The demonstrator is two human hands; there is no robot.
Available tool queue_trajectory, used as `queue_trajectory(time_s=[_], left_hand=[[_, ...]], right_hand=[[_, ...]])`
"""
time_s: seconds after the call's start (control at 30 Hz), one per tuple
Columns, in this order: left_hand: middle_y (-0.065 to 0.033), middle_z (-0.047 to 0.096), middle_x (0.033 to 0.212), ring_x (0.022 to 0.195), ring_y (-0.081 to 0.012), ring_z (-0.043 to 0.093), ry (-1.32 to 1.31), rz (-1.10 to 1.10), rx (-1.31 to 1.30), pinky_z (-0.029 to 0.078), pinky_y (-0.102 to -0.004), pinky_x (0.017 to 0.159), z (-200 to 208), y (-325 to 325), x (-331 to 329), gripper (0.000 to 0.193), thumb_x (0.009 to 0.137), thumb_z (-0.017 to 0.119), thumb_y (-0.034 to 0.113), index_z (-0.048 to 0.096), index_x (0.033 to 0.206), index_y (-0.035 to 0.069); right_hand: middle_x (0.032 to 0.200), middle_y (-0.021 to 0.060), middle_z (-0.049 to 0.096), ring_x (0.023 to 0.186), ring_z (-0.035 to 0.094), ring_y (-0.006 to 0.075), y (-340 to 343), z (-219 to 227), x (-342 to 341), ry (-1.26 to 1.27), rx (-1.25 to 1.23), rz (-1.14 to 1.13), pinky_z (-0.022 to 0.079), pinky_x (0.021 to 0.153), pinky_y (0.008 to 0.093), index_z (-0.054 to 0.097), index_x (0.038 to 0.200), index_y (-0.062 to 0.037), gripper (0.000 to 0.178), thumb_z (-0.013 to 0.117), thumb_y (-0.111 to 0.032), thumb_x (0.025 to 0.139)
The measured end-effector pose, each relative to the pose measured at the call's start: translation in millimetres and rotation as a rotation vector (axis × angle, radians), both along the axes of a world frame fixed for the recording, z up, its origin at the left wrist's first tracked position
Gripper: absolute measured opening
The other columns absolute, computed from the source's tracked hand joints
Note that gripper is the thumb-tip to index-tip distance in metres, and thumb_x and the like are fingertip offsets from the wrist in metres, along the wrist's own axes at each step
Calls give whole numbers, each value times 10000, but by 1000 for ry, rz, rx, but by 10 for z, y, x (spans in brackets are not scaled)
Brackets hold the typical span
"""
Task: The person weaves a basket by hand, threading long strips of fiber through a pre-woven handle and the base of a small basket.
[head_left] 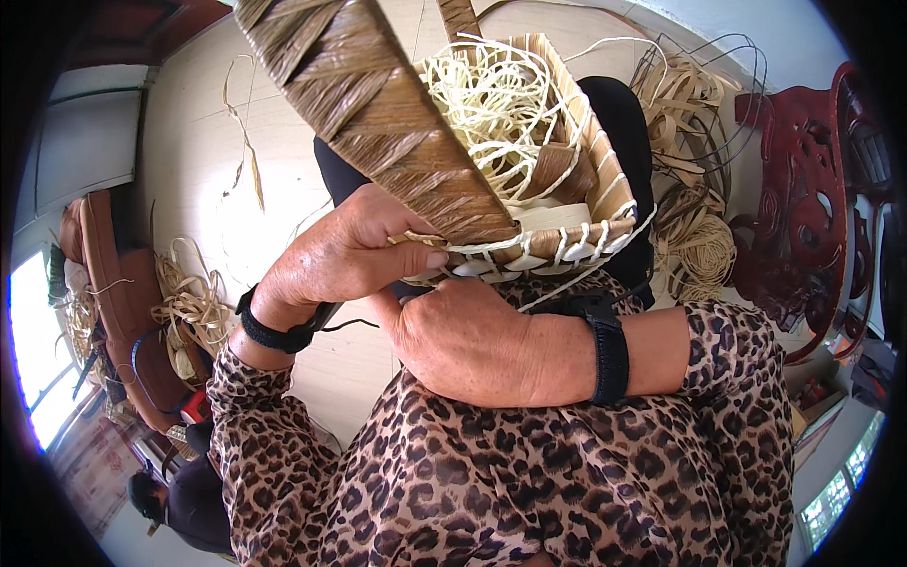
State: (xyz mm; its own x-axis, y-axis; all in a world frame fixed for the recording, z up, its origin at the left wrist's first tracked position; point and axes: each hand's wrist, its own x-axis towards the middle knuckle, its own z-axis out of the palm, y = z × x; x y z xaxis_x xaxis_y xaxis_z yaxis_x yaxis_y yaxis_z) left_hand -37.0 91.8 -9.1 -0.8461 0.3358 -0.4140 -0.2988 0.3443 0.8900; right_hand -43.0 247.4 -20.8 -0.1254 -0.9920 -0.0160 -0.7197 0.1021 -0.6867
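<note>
A woven basket (605, 165) rests at my lap, its rim laced with pale cord (576, 248). A broad handle (378, 113) wrapped in brown leaf strips rises from its near side. My left hand (345, 250) pinches the near left corner of the basket rim, thumb on top beside the lacing. Just below, my right hand (482, 335) is curled closed against the underside of that corner; its fingertips are hidden, and so is whatever they hold. Inside the basket lie a tangle of pale cord (496, 109) and a roll of pale strip (553, 217).
Bundles of dried strips (680, 113) and a coil of cord (704, 250) lie on the floor at right, near a carved dark red chair (803, 198). More strips (189, 298) hang by a brown bench (118, 293) at left. Another person (194, 496) is at lower left.
</note>
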Motion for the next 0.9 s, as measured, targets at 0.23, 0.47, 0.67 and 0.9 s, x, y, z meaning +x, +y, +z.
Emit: queue_trajectory(time_s=[0.23,0.47,0.67,0.9], left_hand=[[-49,627,695,613,-83,527,-73,125,7,442,-229,568,-23,-61,101,135,774,600,89,627,842,-25],[-33,617,659,590,-56,518,-33,186,-19,433,-212,553,-93,-93,158,78,778,582,45,640,799,-2],[-46,558,535,492,-71,473,155,110,-108,397,-241,463,-249,-200,260,119,779,585,52,624,689,-16],[-97,619,943,862,-176,581,-32,21,-78,470,-298,756,-150,-214,163,282,746,618,44,580,1023,11]], right_hand=[[435,39,464,369,479,163,-17,28,-62,17,-65,-29,415,374,296,399,1119,138,528,541,-117,679],[539,75,510,469,534,188,8,36,-197,-48,-83,73,464,434,298,501,892,67,196,454,-57,748],[559,62,496,512,513,158,350,330,-1088,-265,108,266,433,460,238,522,645,-22,184,451,-83,803],[642,72,567,558,513,148,8,-168,-1205,-425,-254,111,399,533,301,581,755,2,113,472,-24,746]])
